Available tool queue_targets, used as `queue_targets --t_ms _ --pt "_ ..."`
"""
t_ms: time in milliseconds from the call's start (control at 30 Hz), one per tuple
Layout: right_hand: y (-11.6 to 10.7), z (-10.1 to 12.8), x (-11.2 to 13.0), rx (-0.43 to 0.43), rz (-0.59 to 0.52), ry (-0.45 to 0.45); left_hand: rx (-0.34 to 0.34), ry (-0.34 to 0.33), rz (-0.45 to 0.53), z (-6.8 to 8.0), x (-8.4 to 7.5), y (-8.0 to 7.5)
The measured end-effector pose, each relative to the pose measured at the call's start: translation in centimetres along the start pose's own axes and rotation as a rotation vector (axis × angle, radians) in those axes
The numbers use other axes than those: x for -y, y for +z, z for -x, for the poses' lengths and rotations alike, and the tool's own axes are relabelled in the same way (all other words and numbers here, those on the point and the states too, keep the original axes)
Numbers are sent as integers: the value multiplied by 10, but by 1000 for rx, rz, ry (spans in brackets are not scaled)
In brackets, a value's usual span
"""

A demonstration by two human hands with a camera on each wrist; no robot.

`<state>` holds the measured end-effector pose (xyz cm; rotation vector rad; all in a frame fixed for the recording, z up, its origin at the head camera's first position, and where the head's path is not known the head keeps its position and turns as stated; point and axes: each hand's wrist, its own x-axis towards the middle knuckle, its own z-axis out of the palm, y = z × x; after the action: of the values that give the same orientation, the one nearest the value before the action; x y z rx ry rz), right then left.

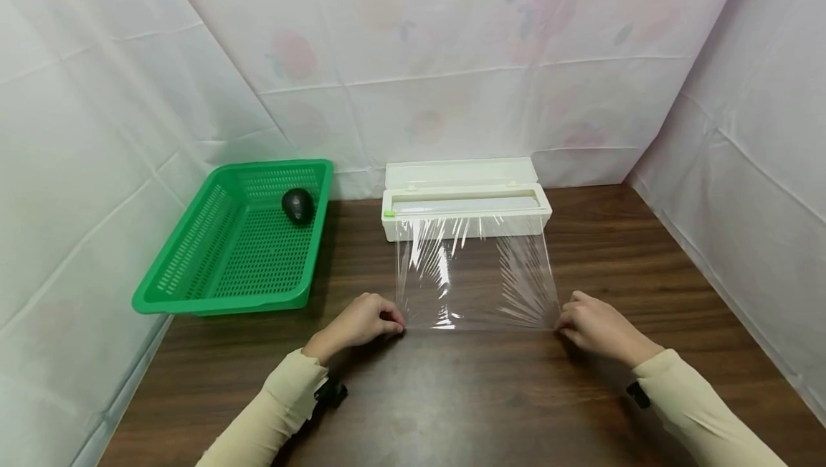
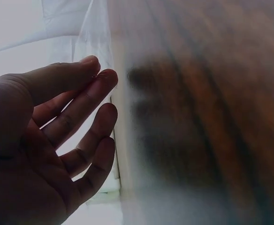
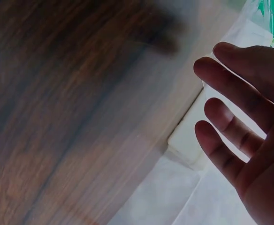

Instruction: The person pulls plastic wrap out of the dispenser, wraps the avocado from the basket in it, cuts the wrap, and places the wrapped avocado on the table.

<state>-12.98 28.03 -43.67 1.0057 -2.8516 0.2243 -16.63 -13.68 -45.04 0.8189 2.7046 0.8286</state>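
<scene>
A clear sheet of plastic wrap (image 1: 477,273) stretches from a white wrap dispenser box (image 1: 467,205) toward the person. Its near left corner is pinched between thumb and fingertips of the left hand (image 1: 364,322). The right hand (image 1: 600,327) pinches the near right corner the same way. Shiny creases fan out across the film, and its front edge runs straight between both hands. At the back, the dispenser's lid (image 1: 461,173) stands raised. In the left wrist view, thumb and index finger (image 2: 104,82) meet at the film while the other fingers are loosely bent.
A green plastic basket (image 1: 148,302) stands on the left with a dark avocado (image 1: 298,206) inside. A small green piece (image 1: 389,214) sits at the dispenser's left end. Pale patterned cloth (image 1: 419,58) hangs behind and at both sides of the brown wooden table (image 1: 452,402).
</scene>
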Motion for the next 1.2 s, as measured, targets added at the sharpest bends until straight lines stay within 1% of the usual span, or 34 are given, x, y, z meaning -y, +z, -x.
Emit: queue_targets --t_ms 133,400,500,600,700,767,867,967,1067,1200 --pt "2 -1 0 5 -3 -4 7 17 -48 -2 -1 0" --pt "5 -2 -1 41 -5 -8 34 21 -119 -6 -6 -2" --pt "6 -2 0 25 -6 -4 42 23 -123 -6 -8 -2" --pt "6 -1 1 -18 -28 15 51 17 -115 -6 -9 -2" --pt "5 -1 2 -67 -63 52 51 15 -113 -6 -8 -2" --pt "4 -1 3 -84 -80 78 51 13 -115 -6 -8 -2" --pt "3 -1 3 -75 -83 106 52 13 -117 -6 -8 -2" --pt "3 -1 3 -58 -66 100 60 13 -114 -5 -9 -3" --pt "4 -1 1 -59 -43 62 56 43 -114 -5 -9 -4" --pt "5 0 -1 -96 -22 11 44 109 -119 -5 -8 -5"
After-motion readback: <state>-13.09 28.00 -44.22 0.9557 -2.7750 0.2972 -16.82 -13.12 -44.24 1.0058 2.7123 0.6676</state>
